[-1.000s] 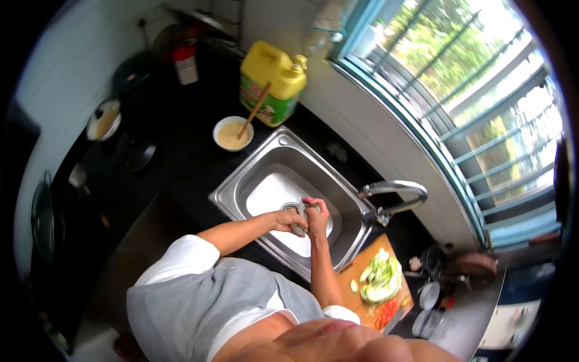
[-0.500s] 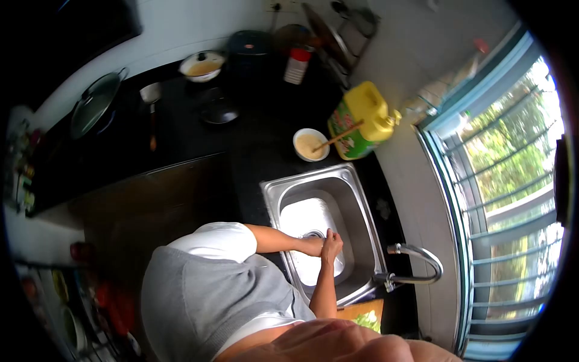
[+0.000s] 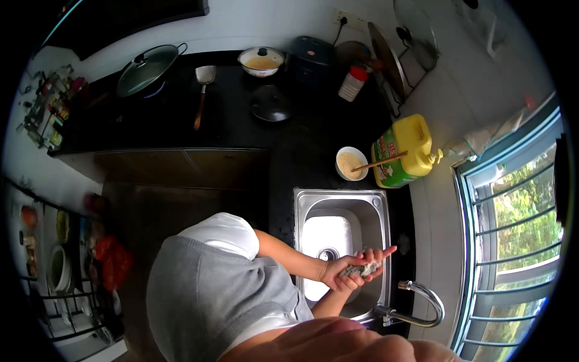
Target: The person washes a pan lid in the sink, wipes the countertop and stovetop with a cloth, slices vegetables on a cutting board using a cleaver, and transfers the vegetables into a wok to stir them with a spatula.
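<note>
My left hand [image 3: 338,273] and my right hand [image 3: 356,282] are pressed together over the right side of the steel sink [image 3: 300,208]. Between them is a grey, crumpled, cloth-like wad [image 3: 360,269], partly covered by fingers. My left arm reaches in from the left, and my right forearm comes up from below. One finger sticks out straight toward the sink's right rim. Left of my hands, the round drain [image 3: 327,255] shows in the wet basin.
The curved faucet [image 3: 431,301] stands at the sink's right edge. Beyond the sink are a white bowl [image 3: 350,161] with pale contents and chopsticks [image 3: 380,161], and a yellow jug [image 3: 413,142]. Farther back lie a pot lid [image 3: 271,104], a spatula [image 3: 202,96] and a lidded wok [image 3: 148,69].
My view has shifted and turned. My hands have moved from near the drain toward the sink's right side, and the grey wad now shows between them. The cutting board with greens has left view.
</note>
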Motion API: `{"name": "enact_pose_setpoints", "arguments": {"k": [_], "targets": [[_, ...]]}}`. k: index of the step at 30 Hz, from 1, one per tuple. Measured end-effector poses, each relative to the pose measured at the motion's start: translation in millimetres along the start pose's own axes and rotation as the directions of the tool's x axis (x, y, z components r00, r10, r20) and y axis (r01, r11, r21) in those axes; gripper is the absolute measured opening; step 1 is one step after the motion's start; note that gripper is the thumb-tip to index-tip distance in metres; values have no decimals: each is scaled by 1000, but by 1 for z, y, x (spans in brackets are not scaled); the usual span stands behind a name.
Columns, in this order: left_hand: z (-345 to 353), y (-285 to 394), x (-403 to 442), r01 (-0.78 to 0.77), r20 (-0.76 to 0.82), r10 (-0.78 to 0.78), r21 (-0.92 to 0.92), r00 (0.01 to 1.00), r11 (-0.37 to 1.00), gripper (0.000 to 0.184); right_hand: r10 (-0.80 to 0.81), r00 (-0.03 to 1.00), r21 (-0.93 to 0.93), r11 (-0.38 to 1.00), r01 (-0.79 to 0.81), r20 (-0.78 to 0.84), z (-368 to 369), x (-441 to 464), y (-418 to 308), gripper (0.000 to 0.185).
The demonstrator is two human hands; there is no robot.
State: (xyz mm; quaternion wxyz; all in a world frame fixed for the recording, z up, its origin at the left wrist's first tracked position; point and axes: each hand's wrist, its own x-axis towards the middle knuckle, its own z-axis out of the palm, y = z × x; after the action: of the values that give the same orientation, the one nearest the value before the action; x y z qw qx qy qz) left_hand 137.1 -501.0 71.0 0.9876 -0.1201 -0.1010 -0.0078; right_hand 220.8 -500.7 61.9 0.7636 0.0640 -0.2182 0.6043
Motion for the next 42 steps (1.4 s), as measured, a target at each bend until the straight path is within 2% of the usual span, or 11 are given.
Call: {"name": "enact_pose_setpoints", "arguments": {"k": [2,4,6,11,17,22,26,28,38,40,42], "targets": [[11,6,-1,75,-12,-75,-45,997,996,31,-122,991,-13,992,123,60,-1,7,-13,46],[10,26,0,139,-163,-117,129,980,982,15,31,960,-590,783,-197,-280,16,17,-31,19],[4,32,2,166,-333,-61,296,941,941,18,-15,884,-613,726,-311,-467,14,17,-29,13],[-33,44,5,365,-623,162,627,765,688,17,-86,800,-674,596,-437,-594,-22,-1,-27,8],[-78,55,-1,546,-610,398,792,686,273,19,-242,732,-724,514,-460,-637,-62,-20,-16,5],[-144,74,-2,501,-367,639,865,676,-34,15,-473,687,-828,205,-522,-551,-117,-33,-8,9],[-129,75,-4,497,-214,650,818,729,-289,24,-593,654,-830,44,-556,-469,-141,-35,-5,15],[-119,79,-4,591,-334,571,725,750,-353,41,-643,637,-813,-38,-582,-425,-145,-36,-4,17],[-107,61,-8,766,-391,671,459,630,-451,34,-775,509,-717,-106,-689,-374,-132,-50,8,21],[-109,61,-11,788,-461,642,423,612,-448,38,-752,473,-700,-21,-714,-460,-146,-60,3,25],[-109,60,-17,674,-262,667,555,697,-487,44,-596,492,-741,287,-607,-635,-145,-66,-4,34]]}}
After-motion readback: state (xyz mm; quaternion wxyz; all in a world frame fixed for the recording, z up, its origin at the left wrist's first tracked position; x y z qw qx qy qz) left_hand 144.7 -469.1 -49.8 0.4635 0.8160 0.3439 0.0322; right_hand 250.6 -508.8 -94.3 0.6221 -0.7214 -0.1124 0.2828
